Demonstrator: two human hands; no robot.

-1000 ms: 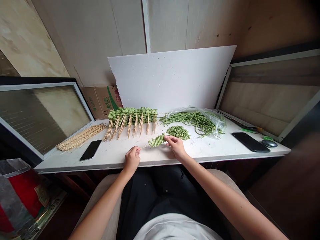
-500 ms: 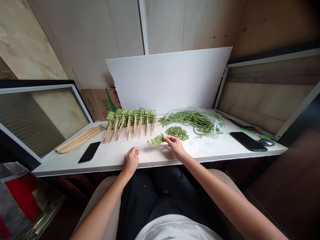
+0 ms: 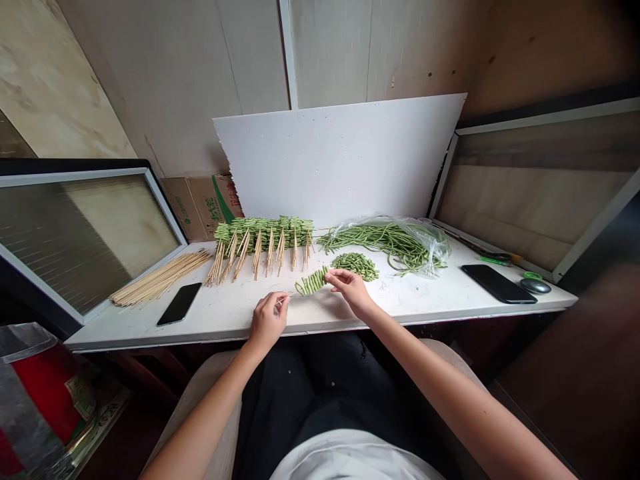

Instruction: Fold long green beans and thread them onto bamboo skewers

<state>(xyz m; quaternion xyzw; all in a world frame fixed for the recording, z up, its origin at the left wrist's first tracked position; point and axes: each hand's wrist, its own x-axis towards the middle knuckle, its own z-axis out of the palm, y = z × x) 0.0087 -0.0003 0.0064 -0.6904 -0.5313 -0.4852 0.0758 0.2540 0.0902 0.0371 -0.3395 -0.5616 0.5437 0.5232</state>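
Observation:
My left hand (image 3: 270,319) is closed around the lower part of a thin wooden skewer (image 3: 287,297) above the table's front edge. Short lengths of green bean (image 3: 312,283) are threaded side by side along that skewer. At its far end my right hand (image 3: 350,290) pinches the beans between thumb and fingers. Just behind the right hand lies a heap of cut green beans (image 3: 356,265). Finished-looking bean skewers (image 3: 270,230) are stacked in rows farther back, their bare sticks pointing toward me.
Loose bamboo skewers (image 3: 159,279) and a phone (image 3: 179,305) lie at the left. Long uncut beans (image 3: 390,241) spill from a clear plastic bag (image 3: 436,252). Another phone (image 3: 498,283) and a computer mouse (image 3: 535,286) rest at the right. A white board (image 3: 340,160) stands behind.
My left hand has shifted slightly right along the skewer, closer to the beans, and its grip has turned. The right hand stays nearly where it was.

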